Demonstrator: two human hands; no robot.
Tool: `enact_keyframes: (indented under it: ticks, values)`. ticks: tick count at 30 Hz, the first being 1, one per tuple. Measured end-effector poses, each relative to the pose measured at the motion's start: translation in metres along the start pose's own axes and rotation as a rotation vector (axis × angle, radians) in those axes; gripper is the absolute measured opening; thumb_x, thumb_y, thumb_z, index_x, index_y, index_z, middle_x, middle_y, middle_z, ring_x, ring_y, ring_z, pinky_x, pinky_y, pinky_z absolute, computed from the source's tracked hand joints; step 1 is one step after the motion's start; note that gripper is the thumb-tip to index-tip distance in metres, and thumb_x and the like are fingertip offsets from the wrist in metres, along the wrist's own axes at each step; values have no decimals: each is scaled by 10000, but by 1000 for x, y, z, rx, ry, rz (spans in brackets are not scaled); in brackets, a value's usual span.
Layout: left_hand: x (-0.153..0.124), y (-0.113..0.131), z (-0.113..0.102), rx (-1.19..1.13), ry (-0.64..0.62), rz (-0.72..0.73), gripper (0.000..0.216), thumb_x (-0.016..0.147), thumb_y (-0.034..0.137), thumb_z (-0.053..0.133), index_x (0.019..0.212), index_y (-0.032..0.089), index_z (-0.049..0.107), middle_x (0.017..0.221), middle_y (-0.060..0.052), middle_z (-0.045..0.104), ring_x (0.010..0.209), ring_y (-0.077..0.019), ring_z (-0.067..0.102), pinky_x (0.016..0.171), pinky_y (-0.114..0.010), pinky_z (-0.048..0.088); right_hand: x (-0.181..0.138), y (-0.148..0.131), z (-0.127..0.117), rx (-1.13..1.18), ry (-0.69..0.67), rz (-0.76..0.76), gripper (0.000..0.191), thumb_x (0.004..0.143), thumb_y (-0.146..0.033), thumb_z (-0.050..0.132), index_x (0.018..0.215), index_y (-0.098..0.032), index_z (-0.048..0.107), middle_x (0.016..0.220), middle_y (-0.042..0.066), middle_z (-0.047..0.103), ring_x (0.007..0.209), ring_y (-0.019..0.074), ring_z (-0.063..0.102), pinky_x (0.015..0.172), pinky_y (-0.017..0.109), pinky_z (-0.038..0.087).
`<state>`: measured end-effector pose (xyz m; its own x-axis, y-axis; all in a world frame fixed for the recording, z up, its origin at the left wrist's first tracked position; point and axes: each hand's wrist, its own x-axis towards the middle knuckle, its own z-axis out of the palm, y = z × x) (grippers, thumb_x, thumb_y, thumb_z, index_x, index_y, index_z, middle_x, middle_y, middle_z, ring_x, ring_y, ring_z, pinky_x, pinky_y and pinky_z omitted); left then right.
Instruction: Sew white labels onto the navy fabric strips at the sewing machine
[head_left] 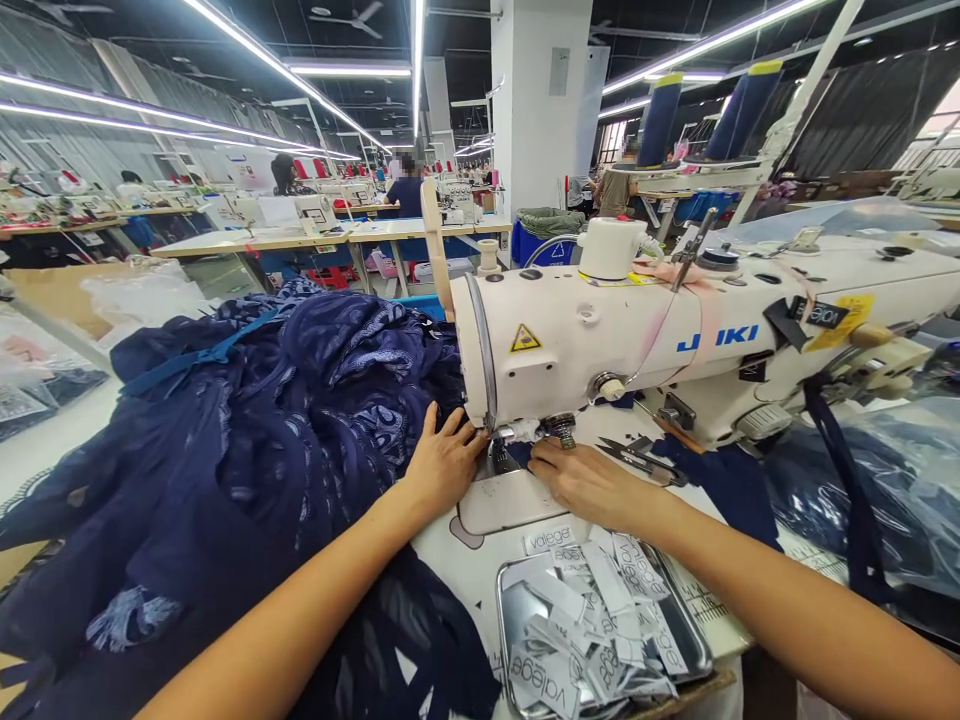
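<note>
At the needle area of a white JUKI sewing machine [600, 320], dark navy fabric lies beneath the presser foot [501, 458]. My left hand [444, 465] rests left of the foot, fingers stretched and somewhat spread, beside a big heap of navy lace garments [300, 400]. Close to the foot on the other side, my right hand [581, 478] has its fingers bent together on a small piece of navy fabric [519, 452]. The fingertips of both hands are partly hidden by the machine head. Dark thread snips [637, 458] lie just beyond my right hand.
In front of me, a metal tray [701, 655] holds many white "valege" labels [581, 620]. Clear plastic bags [885, 490] with navy items lie at the right. Two navy thread cones [660, 120] stand behind the machine. Other people sit at machines farther back.
</note>
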<state>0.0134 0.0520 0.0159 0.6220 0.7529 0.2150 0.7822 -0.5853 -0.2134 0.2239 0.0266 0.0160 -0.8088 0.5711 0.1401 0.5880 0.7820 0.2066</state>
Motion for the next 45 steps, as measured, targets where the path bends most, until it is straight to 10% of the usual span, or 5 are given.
enact_keyframes:
  ticks: [35,45]
  values:
    - [14,-8,22,15,124,11,206,783,165,460,877,185,642,796,-96,653,1017,-289,497,977,-632,204,23,-30,10,-115,8,143,223,708,43,458,791,-111,596,822,98,574,752,203,543,636,292,448]
    - [-46,3,-33,-131,2,104,153,770,131,482,728,181,621,796,-41,647,874,-205,542,939,-466,305,6,14,18,-103,14,124,250,770,-8,454,920,-137,607,892,80,615,764,187,559,644,280,423]
